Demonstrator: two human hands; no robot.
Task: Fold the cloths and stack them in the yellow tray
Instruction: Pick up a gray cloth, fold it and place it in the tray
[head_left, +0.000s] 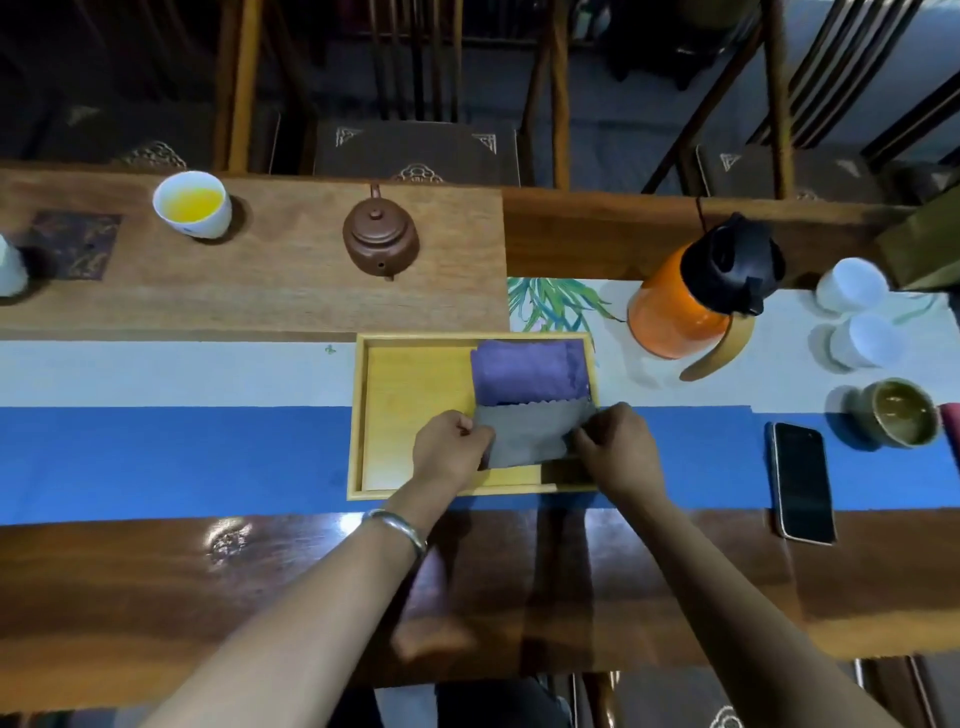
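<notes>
A yellow tray (410, 384) lies on the blue and white table runner in the middle of the table. A folded purple cloth (527, 371) sits in its far right part. Just in front of it is a folded grey cloth (527, 434) with a zigzag far edge. My left hand (449, 449) pinches the grey cloth's left side. Its right side is pinched by my right hand (615, 447). Both hands are over the tray's near right part, and the grey cloth's near edge is partly hidden by them.
A brown clay teapot (381, 236) and a white cup of yellow liquid (192, 210) stand at the back. An orange and black thermos (701, 291) is right of the tray. White cups (854, 312), a green cup (901, 412) and a black phone (802, 480) lie further right.
</notes>
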